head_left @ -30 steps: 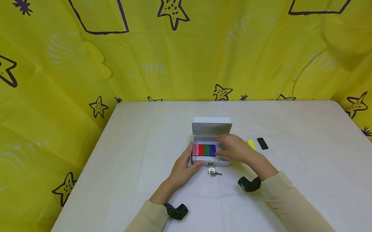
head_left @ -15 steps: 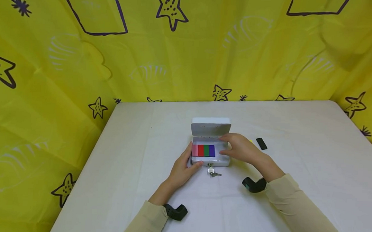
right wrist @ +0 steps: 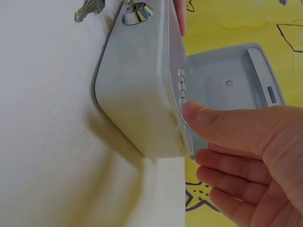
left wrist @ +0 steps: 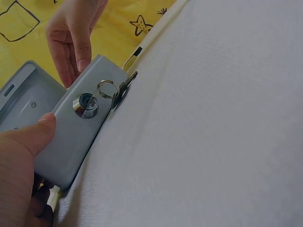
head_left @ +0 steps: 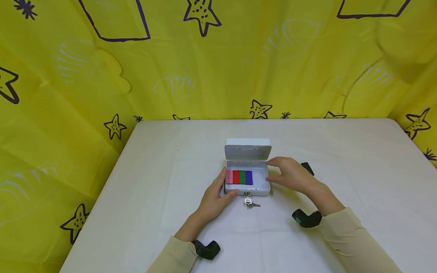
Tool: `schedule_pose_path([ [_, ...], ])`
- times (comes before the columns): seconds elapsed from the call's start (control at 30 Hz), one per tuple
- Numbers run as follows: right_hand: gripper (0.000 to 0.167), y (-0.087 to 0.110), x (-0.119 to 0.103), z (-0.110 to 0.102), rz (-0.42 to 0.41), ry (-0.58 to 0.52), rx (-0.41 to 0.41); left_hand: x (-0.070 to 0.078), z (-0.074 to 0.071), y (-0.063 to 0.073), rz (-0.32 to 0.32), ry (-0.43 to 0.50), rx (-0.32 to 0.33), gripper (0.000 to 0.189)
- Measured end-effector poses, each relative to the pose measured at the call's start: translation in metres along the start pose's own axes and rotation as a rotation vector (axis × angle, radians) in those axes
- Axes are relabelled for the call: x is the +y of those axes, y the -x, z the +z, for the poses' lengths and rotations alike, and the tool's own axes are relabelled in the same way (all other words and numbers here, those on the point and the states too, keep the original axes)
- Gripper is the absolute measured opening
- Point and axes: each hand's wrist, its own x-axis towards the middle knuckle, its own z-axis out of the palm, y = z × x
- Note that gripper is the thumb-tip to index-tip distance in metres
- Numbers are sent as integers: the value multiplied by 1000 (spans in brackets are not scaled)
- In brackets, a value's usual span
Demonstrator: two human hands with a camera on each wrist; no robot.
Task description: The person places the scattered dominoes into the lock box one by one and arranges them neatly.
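Observation:
A small white cash box point(head_left: 258, 193) stands on the table with its lid point(head_left: 248, 152) raised at the back. Inside, toward the left, a row of flat coloured strips point(head_left: 236, 177) lies side by side: pink, red, green and purple. Keys point(head_left: 252, 204) on a ring hang from the lock point(left wrist: 85, 105) in the front wall. My left hand point(head_left: 214, 199) grips the box's left side, thumb over the front rim. At the right side is my right hand point(head_left: 291, 175), thumb and fingers apart, thumb tip by the rim, nothing held.
A black strip point(head_left: 307, 168) lies on the white tabletop point(head_left: 367, 167), partly covered by my right hand in the head view. Black wrist cameras point(head_left: 207, 250) sit at both cuffs. A yellow curtain point(head_left: 221, 71) with sea drawings hangs behind the table.
My right hand has drawn back to the right, from over the box's inside to its right edge. It now hides the yellow strip. My left hand keeps its grip.

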Motion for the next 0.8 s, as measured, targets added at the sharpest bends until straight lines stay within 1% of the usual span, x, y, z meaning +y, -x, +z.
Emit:
schedule_pose_path([
  [0.33,43,5,8,-4,11,23,15,0,0,0,-2,-2,-1,80],
  [0.6,44,9,15,-8,65,-1,-2,0,0,-1,-18,-5,-7,81],
  [0.8,43,11,20,-8,86,-9,-7,-1,0,-1,-16,-5,-10,81],
])
